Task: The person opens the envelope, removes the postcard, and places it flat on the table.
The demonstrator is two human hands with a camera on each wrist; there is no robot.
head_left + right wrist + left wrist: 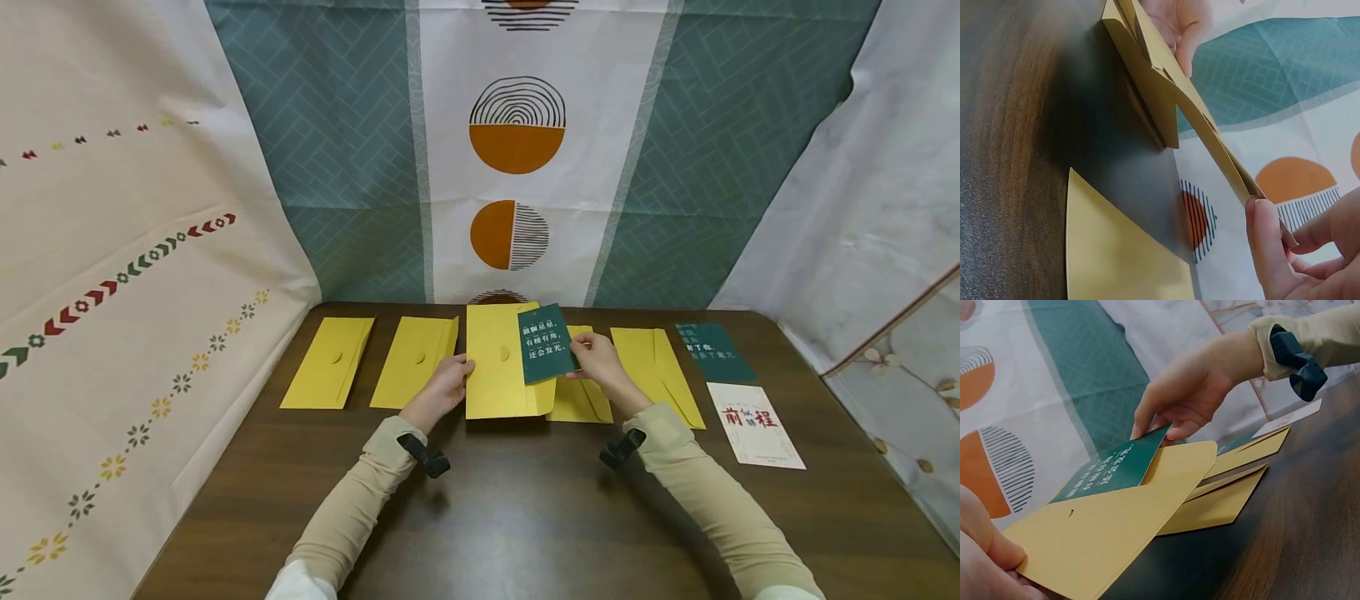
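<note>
Pinching a raised yellow envelope by its left edge, the left hand holds it clear of the wooden table, near the middle of the far edge; we see the thumb on the front face. The right hand grips a dark green card by its right edge, between thumb and fingers. We record the card as directly left of the right hand and well apart from the left hand, with most of the envelope's face between. Its white characters face us, and it tilts slightly, overlapping the envelope's upper right part. We cannot tell whether its left edge sits inside the envelope or only in front.

Along the far edge of the surface we count four further envelopes. The leftmost envelope lies nearest the far left corner, with a second envelope beside it. A third envelope lies below the right hand, partly hidden, and a fourth envelope lies to its right. Toward the far right corner we find another green card; just on its near side, closer to the right edge, lies a white card with large red characters. We note a dark band on each wrist.
</note>
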